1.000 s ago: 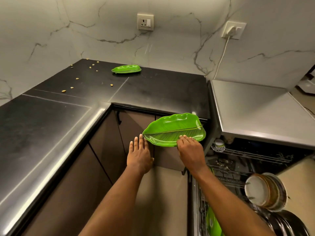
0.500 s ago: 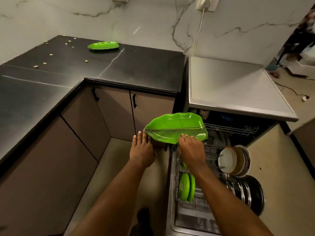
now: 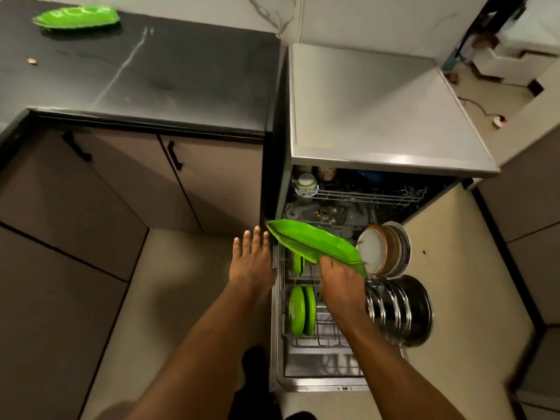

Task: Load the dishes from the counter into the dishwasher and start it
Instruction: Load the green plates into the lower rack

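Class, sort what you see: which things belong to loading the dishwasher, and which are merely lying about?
Job: leaf plate in the right hand; second leaf plate on the counter; dishwasher rack.
Lying about: crumb on the counter; plug on the floor.

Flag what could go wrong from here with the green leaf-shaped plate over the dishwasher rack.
1. Only the right hand has a grip on the tilted green leaf-shaped plate, at one long edge. The left hand is open beside it, so the plate might slip.
2. The plate's lower end sits close to the upright white and brown round plates in the lower rack and may knock them.
3. A second green leaf-shaped plate on the black counter could be missed.
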`<state>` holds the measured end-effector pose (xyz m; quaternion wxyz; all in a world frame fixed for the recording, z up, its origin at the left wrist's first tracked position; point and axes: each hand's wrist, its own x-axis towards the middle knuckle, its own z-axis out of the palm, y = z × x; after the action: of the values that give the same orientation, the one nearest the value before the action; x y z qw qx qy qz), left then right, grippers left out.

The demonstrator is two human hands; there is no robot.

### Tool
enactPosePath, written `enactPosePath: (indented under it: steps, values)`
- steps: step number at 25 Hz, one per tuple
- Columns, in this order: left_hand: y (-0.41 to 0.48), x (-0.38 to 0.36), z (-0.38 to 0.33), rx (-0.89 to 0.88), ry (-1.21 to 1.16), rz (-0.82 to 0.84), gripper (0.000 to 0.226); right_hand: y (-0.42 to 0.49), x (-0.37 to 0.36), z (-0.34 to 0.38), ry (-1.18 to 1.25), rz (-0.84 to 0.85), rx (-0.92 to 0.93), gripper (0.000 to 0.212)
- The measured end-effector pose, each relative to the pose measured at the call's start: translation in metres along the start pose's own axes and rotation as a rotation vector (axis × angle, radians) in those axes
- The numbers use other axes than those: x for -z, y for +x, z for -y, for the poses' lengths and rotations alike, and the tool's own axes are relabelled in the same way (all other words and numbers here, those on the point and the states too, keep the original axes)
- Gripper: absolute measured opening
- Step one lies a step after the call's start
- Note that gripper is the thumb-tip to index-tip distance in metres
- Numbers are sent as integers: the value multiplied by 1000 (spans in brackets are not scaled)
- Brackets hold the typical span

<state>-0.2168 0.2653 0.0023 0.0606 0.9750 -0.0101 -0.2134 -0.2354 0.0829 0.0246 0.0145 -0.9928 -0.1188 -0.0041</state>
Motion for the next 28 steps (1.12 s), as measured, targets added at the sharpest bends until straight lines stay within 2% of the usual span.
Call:
enactPosePath:
  steps: [5,9,16,23,28]
  values:
    - [44,-25,-14,-72,33,75,84,15,-32,-24,13,102,-243,35]
    - [94,-62,-25,-76,49,160,83,42,-83,-51,82,180,-383,16]
    - [175,-140,-45,-67,76,244,85,83,-199,-96,286,113,-599,17]
    - [245,-218,-49,-17,110,341,90,133,-321,-135,642,165,-626,10]
    - [288,-251,-40,8,113,389,92,171,-373,-144,684,219,-540,17]
